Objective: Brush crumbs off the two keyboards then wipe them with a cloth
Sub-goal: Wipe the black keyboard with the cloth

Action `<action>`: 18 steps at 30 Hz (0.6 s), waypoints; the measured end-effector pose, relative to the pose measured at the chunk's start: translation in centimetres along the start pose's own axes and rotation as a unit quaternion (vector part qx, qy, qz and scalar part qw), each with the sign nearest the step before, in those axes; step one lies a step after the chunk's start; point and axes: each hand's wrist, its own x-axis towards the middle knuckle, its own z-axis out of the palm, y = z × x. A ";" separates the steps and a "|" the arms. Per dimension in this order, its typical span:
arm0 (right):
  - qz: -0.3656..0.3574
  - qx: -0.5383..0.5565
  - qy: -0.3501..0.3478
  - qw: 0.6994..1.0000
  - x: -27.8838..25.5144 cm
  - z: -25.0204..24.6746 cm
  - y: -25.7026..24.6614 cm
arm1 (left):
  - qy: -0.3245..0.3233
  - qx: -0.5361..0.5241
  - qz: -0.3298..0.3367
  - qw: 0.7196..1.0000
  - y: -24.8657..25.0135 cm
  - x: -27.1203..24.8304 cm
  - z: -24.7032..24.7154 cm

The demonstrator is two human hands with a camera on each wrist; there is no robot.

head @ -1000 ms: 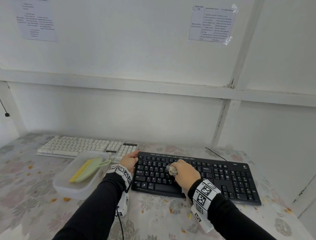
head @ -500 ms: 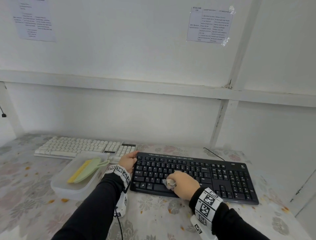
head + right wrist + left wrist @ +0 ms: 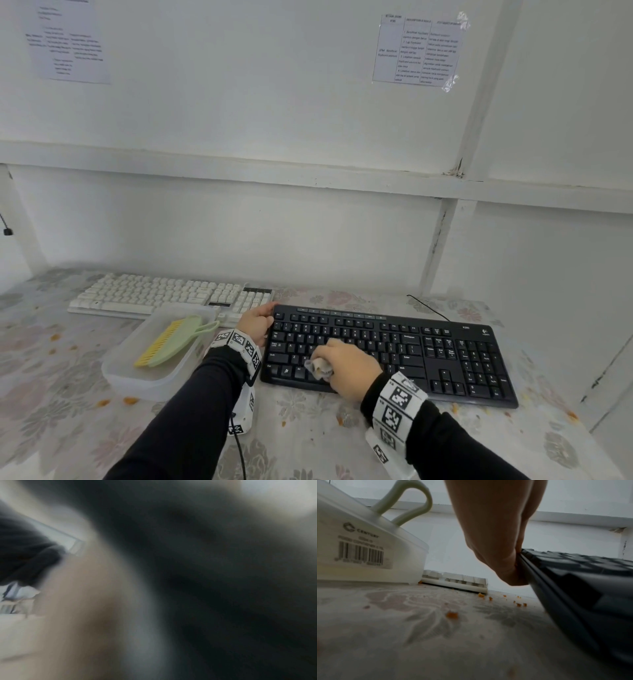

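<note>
A black keyboard (image 3: 445, 356) lies on the flowered tablecloth, with a white keyboard (image 3: 164, 294) behind it to the left. My left hand (image 3: 255, 323) holds the black keyboard's left end, thumb on the back corner. In the left wrist view, the fingers (image 3: 505, 555) lie against the black keyboard's side edge (image 3: 559, 601). My right hand (image 3: 346, 366) grips a crumpled pale cloth (image 3: 318, 367) and presses it on the lower-left keys. The right wrist view is blurred and shows nothing clear.
A translucent plastic container (image 3: 116, 373) stands left of the black keyboard and holds a green brush (image 3: 174, 341) with yellow bristles. Orange crumbs (image 3: 452, 615) lie scattered on the tablecloth. A white wall rises close behind the keyboards. A black cable (image 3: 428, 306) leaves the black keyboard's back.
My right hand has dragged the cloth from the keyboard's middle rows down and left to the front-left keys. The left hand has stayed on the keyboard's left end.
</note>
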 end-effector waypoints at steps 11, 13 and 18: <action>0.047 -0.063 -0.074 0.994 -1.7 0.1 2.8 | 0.000 -0.005 0.019 1.000 0.2 -0.5 0.2; 0.029 -0.095 -0.128 0.987 -2.2 0.7 2.3 | -0.001 -0.001 0.018 1.000 0.1 -0.7 0.3; 0.049 -0.002 -0.042 0.998 -1.6 -0.5 2.4 | 0.000 0.006 0.022 1.000 0.3 -1.0 0.5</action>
